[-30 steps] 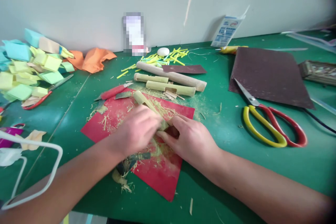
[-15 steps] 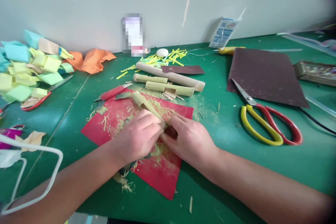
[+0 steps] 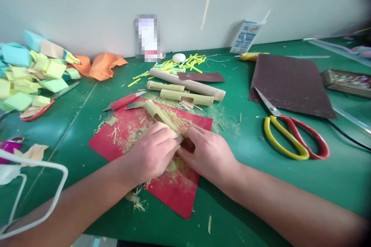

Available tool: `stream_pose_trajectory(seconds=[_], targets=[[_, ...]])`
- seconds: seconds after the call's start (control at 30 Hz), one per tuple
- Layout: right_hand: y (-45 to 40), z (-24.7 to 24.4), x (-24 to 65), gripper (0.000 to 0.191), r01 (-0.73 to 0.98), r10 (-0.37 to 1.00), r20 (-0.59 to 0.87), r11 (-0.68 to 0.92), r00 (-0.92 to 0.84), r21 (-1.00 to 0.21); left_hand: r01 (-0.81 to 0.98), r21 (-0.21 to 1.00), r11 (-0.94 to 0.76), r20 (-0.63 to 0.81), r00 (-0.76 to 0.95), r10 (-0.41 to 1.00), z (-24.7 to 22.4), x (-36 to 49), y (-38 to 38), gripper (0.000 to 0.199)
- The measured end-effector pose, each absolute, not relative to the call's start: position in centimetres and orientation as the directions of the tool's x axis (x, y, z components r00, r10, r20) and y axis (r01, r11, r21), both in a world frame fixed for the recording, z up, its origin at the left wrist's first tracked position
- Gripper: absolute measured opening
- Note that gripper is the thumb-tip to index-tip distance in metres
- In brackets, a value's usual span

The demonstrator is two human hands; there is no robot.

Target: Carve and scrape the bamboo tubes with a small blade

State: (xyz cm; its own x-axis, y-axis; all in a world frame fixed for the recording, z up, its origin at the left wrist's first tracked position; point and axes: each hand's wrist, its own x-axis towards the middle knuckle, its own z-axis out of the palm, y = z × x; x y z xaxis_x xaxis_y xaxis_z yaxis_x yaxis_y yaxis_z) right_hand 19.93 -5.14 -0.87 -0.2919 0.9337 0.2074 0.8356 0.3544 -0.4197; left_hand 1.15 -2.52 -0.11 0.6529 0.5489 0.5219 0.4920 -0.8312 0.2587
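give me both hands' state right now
Left hand: closed at the notched bamboo tube; what it holds cannot be told.
Right hand: closed, holding the tube's near end.

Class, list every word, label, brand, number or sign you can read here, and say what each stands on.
No text can be read with certainty.
Blue-and-white packet by the wall: printed lines and a round mark, too small and blurred to read.
Pixelated upright rectangle by the wall: any writing is obscured.

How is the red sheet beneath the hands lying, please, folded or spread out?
Spread out: the red sheet lies flat on the green table, its left, right and near corners showing.
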Motion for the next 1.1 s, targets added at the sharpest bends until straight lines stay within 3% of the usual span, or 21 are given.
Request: stream_pose_trajectory(seconds=[0.17, 0.53, 0.9, 1.1], targets=[[-5.13, -0.91, 19.97, 0.029, 0.837, 0.935, 0.211, 0.349, -0.284, -0.422, 0.548, 0.214, -0.809, 0.566, 0.605, 0.559, 0.12, 0.90, -2.43, 0.011], [-5.12, -0.86, 20.04, 0.025, 0.846, 0.929, 0.215, 0.364, -0.301, -0.388, 0.459, 0.243, -0.855, 0.533, 0.673, 0.513, -0.04, 0.97, -2.71, 0.013], [-5.19, -0.70, 19.97, 0.026, 0.847, 0.933, 0.218, 0.353, -0.287, -0.397, 0.550, 0.225, -0.804, 0.565, 0.599, 0.568, 0.01, 0.60, -2.07, 0.010], [-5.02, -0.53, 20.16, 0.029, 0.839, 0.916, 0.267, 0.387, -0.301, -0.383, 0.504, 0.281, -0.817, 0.555, 0.610, 0.566, -0.09, 1.48, -2.75, 0.013]])
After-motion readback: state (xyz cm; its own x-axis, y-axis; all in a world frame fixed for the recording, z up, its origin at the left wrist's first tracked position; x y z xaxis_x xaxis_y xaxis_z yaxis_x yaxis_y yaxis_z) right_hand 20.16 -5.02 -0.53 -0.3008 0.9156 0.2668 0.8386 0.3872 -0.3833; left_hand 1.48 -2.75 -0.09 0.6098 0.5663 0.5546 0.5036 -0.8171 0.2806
